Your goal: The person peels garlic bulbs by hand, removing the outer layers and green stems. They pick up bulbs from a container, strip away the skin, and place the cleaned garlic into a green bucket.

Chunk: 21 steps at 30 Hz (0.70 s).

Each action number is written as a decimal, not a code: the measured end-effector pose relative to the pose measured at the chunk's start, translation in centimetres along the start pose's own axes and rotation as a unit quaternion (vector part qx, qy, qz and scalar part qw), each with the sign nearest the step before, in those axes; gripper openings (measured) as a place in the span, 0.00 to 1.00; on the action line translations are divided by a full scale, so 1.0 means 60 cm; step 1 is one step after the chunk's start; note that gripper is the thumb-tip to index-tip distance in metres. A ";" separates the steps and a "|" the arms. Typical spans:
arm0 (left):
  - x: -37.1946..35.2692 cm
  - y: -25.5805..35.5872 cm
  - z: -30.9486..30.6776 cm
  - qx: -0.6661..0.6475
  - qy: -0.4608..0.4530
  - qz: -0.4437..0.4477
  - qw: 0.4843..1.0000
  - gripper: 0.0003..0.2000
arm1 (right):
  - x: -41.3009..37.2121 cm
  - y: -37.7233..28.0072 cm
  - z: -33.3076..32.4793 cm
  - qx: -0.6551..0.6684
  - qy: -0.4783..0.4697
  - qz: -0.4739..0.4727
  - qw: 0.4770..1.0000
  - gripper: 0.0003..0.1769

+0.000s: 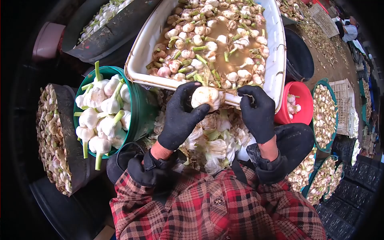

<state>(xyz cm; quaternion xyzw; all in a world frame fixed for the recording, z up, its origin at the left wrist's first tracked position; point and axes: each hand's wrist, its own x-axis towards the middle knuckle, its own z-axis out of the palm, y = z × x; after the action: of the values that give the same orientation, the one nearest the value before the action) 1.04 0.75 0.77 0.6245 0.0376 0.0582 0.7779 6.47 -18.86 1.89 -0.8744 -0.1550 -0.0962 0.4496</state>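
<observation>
My left hand, in a black glove, grips a whitish garlic bulb between thumb and fingers. The bulb lies sideways, and its pale stem points right. At the stem's far end, the curled fingers of my gloved right hand close on it; the exact contact is partly hidden. Just beyond both hands stands a white tub of brown water with many unpeeled garlic bulbs. Beneath the hands lies a heap of loose garlic skins.
To the left, a green bucket holds clean white bulbs with trimmed stems. A red bucket with a few bulbs stands at the right. Further out are a dark container of garlic, a green-rimmed basket and a cream crate.
</observation>
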 end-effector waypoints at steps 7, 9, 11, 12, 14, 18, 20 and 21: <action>-0.006 0.002 0.004 0.082 0.030 -0.030 0.996 0.20 | -0.009 -0.049 0.038 0.103 -0.090 -0.060 0.989 0.19; -0.011 0.000 0.013 0.003 0.029 -0.019 0.999 0.19 | -0.013 -0.050 0.056 0.132 -0.085 -0.061 0.986 0.19; -0.014 -0.005 0.016 0.007 0.032 -0.001 0.999 0.19 | -0.014 -0.049 0.070 0.172 -0.081 -0.067 0.980 0.17; -0.017 -0.007 0.018 0.011 0.034 0.017 0.999 0.19 | -0.016 -0.052 0.073 0.171 -0.082 -0.067 0.979 0.17; -0.024 -0.005 0.024 0.019 0.040 0.006 0.999 0.20 | -0.024 -0.063 0.083 0.264 -0.062 -0.008 0.963 0.16; -0.038 -0.025 0.031 0.026 0.029 0.065 0.997 0.20 | -0.036 -0.076 0.096 0.295 -0.016 0.064 0.953 0.15; -0.039 -0.027 0.033 0.038 0.030 0.087 0.995 0.20 | -0.032 -0.088 0.090 0.241 0.028 0.051 0.969 0.16; -0.039 -0.024 0.033 0.065 0.023 0.100 0.993 0.18 | -0.031 -0.090 0.091 0.248 0.037 0.057 0.966 0.17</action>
<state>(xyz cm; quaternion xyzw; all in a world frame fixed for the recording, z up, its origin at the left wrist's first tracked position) -0.96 -1.78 -0.27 0.6728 -0.0035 0.1480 0.7248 2.95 -11.77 2.27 -0.7390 -0.1075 -0.0615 0.6623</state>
